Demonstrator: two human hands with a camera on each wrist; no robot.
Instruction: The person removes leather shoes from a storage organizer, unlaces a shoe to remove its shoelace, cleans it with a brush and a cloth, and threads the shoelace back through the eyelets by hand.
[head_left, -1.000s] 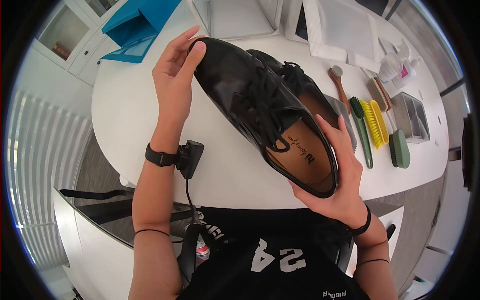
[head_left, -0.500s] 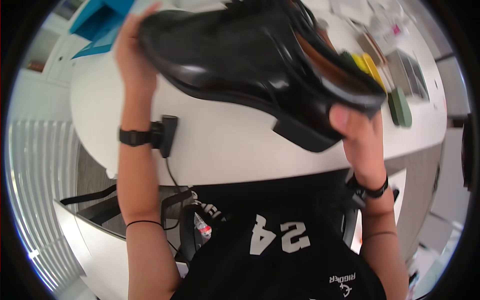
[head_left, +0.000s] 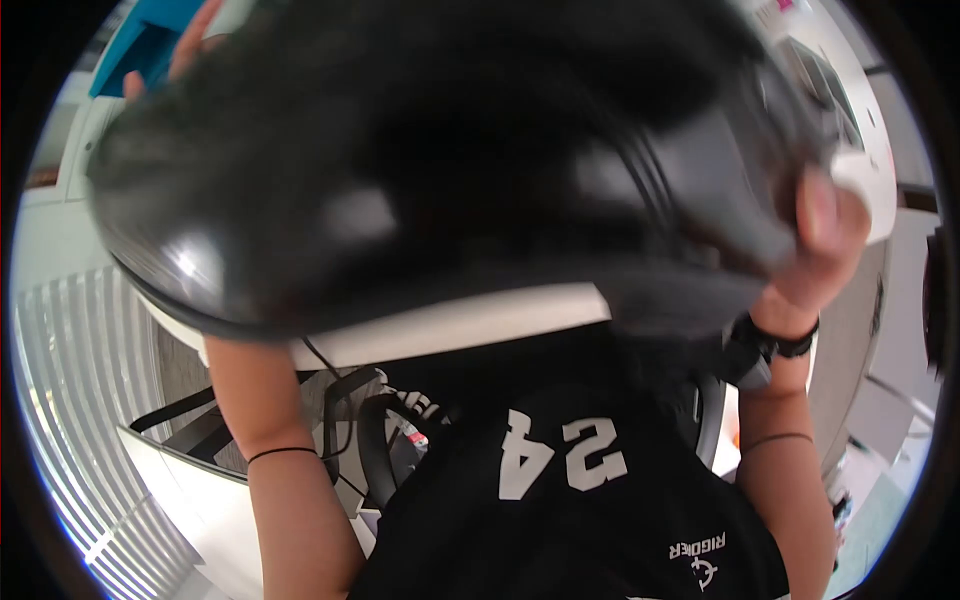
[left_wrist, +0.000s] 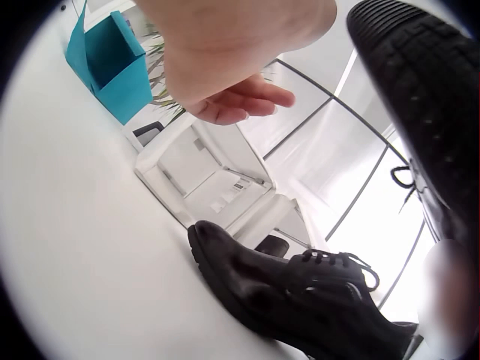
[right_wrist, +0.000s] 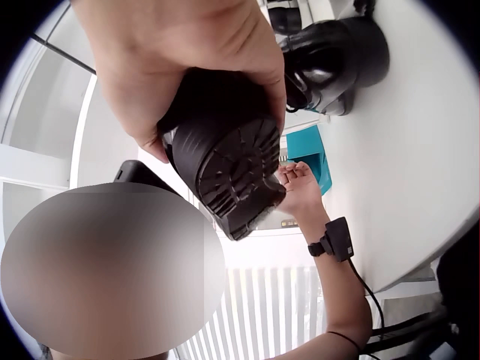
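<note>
teal box: can be seen on the white table (left_wrist: pixel 90 225), its open side showing (left_wrist: pixel 124 86)
white case: parked near the box, opened up, some small print spotted inside (left_wrist: pixel 206 176)
plant: just a few green leaves caught behind the box, rest is hidden (left_wrist: pixel 157 71)
blinds: pale vertical slats, found off to the left in the head view (head_left: pixel 75 370)
metal box: only partly shown, over at the table's right side, kinda blurry (head_left: pixel 822 90)
bottle: mostly blocked tbh, a bit of red can be made out (head_left: pixel 413 436)
floor: greyish, glimpsed past the table edge (head_left: pixel 180 362)
</note>
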